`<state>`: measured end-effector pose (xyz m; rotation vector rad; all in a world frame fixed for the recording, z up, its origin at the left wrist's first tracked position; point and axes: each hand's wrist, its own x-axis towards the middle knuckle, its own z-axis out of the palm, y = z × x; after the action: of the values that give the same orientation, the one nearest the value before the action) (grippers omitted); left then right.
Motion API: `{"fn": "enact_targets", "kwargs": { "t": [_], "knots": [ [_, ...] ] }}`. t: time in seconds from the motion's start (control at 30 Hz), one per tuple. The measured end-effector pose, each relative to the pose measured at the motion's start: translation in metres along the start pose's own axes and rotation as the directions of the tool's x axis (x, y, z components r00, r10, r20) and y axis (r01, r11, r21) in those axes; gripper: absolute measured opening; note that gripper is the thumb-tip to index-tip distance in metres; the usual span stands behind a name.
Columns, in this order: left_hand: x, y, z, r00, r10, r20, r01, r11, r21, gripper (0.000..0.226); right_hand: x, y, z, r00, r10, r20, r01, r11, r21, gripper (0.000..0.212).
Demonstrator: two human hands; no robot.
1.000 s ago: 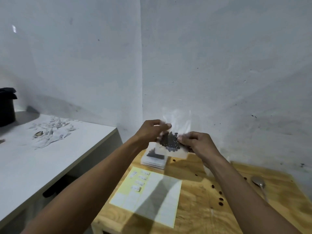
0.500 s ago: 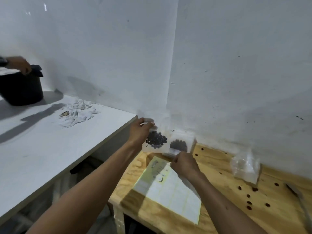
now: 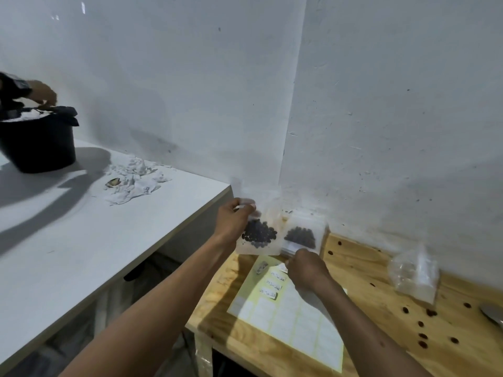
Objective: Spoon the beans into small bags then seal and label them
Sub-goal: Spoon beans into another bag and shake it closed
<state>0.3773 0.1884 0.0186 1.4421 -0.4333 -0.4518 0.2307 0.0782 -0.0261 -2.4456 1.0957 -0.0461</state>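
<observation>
My left hand (image 3: 234, 221) pinches the top of a small clear bag of dark beans (image 3: 258, 235) and holds it upright above the far left corner of the wooden table (image 3: 381, 336). My right hand (image 3: 307, 269) is down on the label sheet (image 3: 288, 314), fingers curled over its top edge where several written labels sit; whether it grips one is hidden. A stack of filled bean bags (image 3: 302, 236) lies against the wall behind. Loose beans (image 3: 422, 336) are scattered on the right. A spoon (image 3: 492, 315) shows at the right edge.
A pile of empty clear bags (image 3: 415, 273) lies by the wall on the right. A white table (image 3: 81, 240) to the left holds crumpled paper (image 3: 133, 182) and a black bucket (image 3: 38, 142), over which another person's hand (image 3: 43, 93) reaches.
Both hands held the bag up a second ago. My right hand has let go and dropped to the label sheet. My left hand lowered the bag toward the table corner.
</observation>
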Motion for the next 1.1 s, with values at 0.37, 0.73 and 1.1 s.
{"fn": "enact_targets", "kwargs": {
  "t": [0.37,0.73,1.1],
  "knots": [
    [-0.003,0.011,0.015,0.999,0.052,0.016,-0.053,0.997,0.065,0.022,-0.020,0.018,-0.057,0.988,-0.148,-0.039,0.138,0.758,0.638,0.029],
    [-0.026,0.024,0.096,0.979,0.001,0.205,0.013,0.998,-0.068,0.018,-0.018,0.020,-0.128,0.908,-0.091,-0.409,0.327,0.763,0.557,0.008],
    [-0.047,0.034,0.149,0.939,0.079,0.335,-0.034,0.990,-0.139,0.017,-0.023,0.062,-0.142,0.834,0.024,-0.551,0.319,0.794,0.518,0.015]
  ]
}}
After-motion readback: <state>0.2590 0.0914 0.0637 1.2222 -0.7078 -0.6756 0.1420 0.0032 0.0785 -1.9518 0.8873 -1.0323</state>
